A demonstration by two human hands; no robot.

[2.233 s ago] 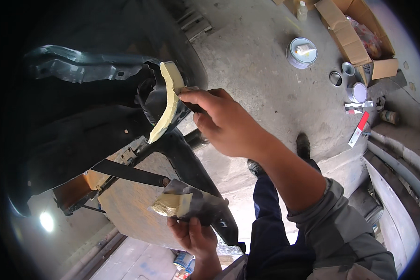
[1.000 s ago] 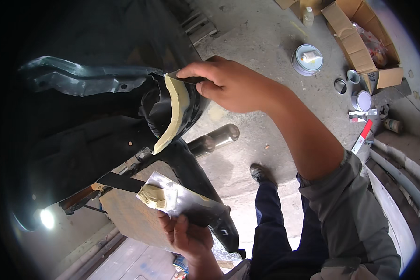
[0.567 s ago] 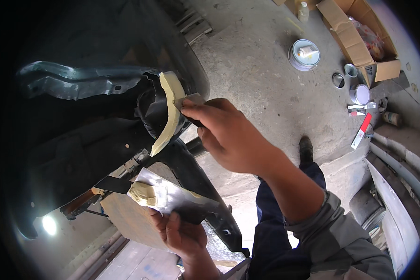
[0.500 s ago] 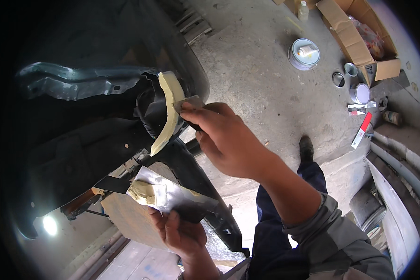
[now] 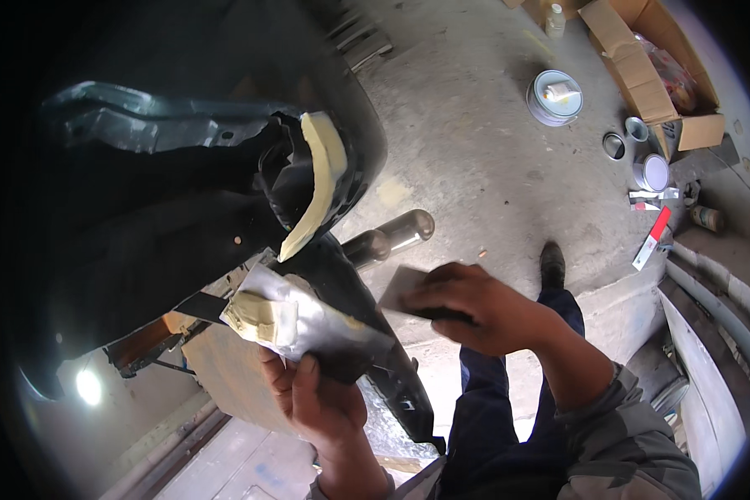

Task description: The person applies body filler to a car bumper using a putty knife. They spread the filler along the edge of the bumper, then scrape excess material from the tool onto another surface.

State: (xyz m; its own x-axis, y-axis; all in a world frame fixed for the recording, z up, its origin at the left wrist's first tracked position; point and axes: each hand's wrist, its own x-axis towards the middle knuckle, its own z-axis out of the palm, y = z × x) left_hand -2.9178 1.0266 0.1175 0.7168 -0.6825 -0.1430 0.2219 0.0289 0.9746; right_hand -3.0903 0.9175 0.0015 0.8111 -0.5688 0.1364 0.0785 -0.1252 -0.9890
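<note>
Plate [image 5: 321,321] and spreader [image 5: 398,290] gripped beside a dark panel [image 5: 142,200]

The dark panel is the largest thing; it looks stiff and awkward to shift, best held on bare areas. Along its right-hand edge curves a cream band [image 5: 320,187], probably soft and easily marked by a stray finger.

The shiny plate is on the person's side of the panel; whether the two touch cannot be told. The left hand [image 5: 317,392] grips it, thumb and fingers pinching the edge away from the panel. It is probably light and stiff; a paste-free edge is the sensible hold, since smears could make the face slippery.

The spreader, on the person's side of the panel and toward the right, well apart from the cream band, is gripped in the right hand [image 5: 496,308]; blur hides the exact finger placing. It seems thin and light, perhaps springy, best pinched along its back edge.

Smallest is a cream lump [image 5: 257,317] on the plate's left end, near the panel: likely thick and sticky, apt to slide if the plate tips far.
</note>
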